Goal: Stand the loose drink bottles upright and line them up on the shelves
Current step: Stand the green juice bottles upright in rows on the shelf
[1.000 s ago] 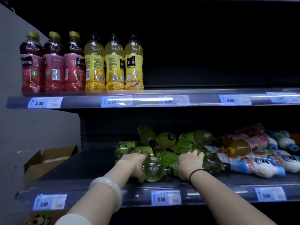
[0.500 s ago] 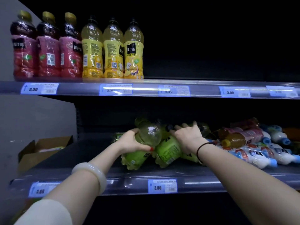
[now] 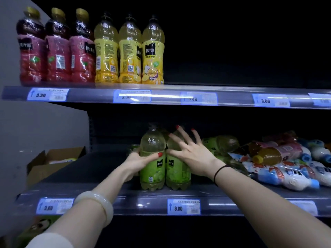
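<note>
Left hand (image 3: 141, 159) gripped green bottle (image 3: 152, 169); right hand (image 3: 192, 154) fingers (image 3: 180, 135) spread beside second green bottle (image 3: 177, 173). Advice: square bases, labels forward, on lower shelf (image 3: 107, 192).

The upper shelf (image 3: 232, 94) carries three red bottles (image 3: 57, 49) and three yellow bottles (image 3: 129, 51), upright in one row at its left end. On the lower shelf (image 3: 107, 201) two green bottles (image 3: 164, 174) stand upright side by side, touching; a heap of toppled bottles (image 3: 279, 161) lies to their right.
</note>
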Motion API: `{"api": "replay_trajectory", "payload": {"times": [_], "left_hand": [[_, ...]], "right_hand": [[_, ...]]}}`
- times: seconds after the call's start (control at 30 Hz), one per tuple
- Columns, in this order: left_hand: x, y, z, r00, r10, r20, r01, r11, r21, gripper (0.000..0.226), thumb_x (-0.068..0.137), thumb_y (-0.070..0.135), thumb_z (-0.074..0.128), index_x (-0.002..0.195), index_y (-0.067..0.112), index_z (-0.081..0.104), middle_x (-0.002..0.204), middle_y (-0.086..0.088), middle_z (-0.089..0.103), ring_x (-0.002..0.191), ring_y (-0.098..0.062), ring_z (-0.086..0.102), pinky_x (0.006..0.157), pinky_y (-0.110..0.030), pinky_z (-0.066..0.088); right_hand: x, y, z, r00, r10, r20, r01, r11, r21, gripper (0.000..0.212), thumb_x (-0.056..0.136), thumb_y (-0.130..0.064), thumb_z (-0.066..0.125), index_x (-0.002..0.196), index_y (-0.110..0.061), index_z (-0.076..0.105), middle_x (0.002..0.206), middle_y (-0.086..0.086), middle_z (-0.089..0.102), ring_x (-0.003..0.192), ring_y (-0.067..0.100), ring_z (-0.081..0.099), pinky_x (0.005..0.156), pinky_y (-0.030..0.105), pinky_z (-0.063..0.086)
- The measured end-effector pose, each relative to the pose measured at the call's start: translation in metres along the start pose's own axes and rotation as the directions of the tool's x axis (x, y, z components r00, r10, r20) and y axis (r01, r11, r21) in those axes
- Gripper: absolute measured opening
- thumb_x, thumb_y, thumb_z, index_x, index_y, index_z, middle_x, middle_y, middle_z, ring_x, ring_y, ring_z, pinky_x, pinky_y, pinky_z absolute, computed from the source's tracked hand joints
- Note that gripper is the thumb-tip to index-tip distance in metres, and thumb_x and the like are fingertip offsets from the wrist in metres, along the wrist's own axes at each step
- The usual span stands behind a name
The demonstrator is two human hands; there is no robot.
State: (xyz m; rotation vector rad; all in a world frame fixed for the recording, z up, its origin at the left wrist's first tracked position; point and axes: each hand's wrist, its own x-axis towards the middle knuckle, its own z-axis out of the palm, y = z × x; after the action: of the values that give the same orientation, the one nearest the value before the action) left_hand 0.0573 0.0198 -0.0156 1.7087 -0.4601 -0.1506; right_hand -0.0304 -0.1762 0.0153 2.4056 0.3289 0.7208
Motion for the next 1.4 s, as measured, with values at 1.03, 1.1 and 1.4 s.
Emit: {"api": "replay_trajectory", "payload": {"times": [1.03,1.1,1.4], "left_hand": [[-0.148,0.011,-0.030,0.962,0.273,0.004,-0.273,0.962,-0.017,0.076,0.049,0.018,0.084,0.119,0.013,0.056,0.107,-0.003,0.071,0.098,-0.017,0.069,0.081,-0.033,0.055],[-0.169,-0.012,-0.042,0.980,0.183,0.082,-0.184,0.983,-0.001,0.081,0.043,0.025,0.083,0.119,0.015,0.056,0.104,0.000,0.072,0.096,-0.017,0.069,0.080,-0.035,0.055],[-0.228,-0.162,-0.088,0.977,-0.083,0.198,0.093,0.995,-0.041,0.068,0.062,0.000,0.082,0.121,0.020,0.055,0.108,0.000,0.072,0.102,-0.013,0.067,0.085,-0.025,0.052]], "right_hand": [[-0.057,-0.108,-0.063,0.679,0.728,0.095,-0.058,-0.075,0.995,0.071,0.059,-0.046,0.085,0.115,-0.032,0.045,0.111,-0.011,0.063,0.104,0.008,0.060,0.091,0.032,0.051],[-0.069,-0.137,-0.061,0.698,0.699,0.152,-0.080,-0.135,0.988,0.068,0.063,-0.040,0.085,0.116,-0.029,0.044,0.107,-0.015,0.061,0.100,0.003,0.059,0.087,0.022,0.049],[-0.117,-0.295,-0.013,0.672,0.601,0.433,-0.294,-0.320,0.901,0.071,0.060,-0.032,0.089,0.115,-0.024,0.045,0.104,-0.013,0.062,0.093,-0.003,0.062,0.081,0.021,0.052]]}}
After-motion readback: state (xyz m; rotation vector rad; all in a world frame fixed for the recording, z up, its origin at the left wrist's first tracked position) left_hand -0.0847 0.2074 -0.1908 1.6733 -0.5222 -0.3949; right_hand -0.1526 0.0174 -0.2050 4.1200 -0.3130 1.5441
